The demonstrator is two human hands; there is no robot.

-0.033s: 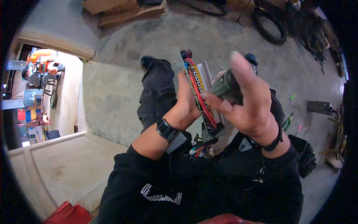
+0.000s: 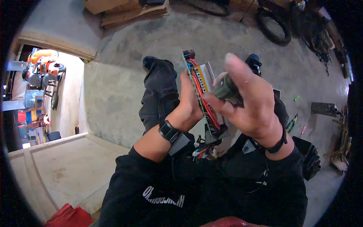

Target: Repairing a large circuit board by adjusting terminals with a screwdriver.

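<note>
My left hand [image 2: 188, 100] is closed along one side of a circuit board [image 2: 186, 60], holding it on edge above my lap. Red wires [image 2: 204, 104] run down the board beside a yellow strip [image 2: 200, 77] with a row of small fittings and a silver metal plate [image 2: 208, 73]. Loose coloured wires [image 2: 204, 151] hang at its lower end. My right hand [image 2: 253, 108] grips a thick, dark green, rounded handle-like tool [image 2: 225, 89] against the board's right side. Its tip and exact kind are hidden, and a raised finger is blurred.
Pliers [image 2: 292, 123], a small green piece [image 2: 296, 98] and a metal block [image 2: 324, 108] lie on the floor at the right. A tyre [image 2: 273, 28] and cardboard [image 2: 132, 17] are at the back. A pale wooden panel [image 2: 68, 166] stands at the left, by a doorway.
My right hand and the green tool have shifted slightly to the left, with the raised finger tilting further left. My left hand and the board stay in place.
</note>
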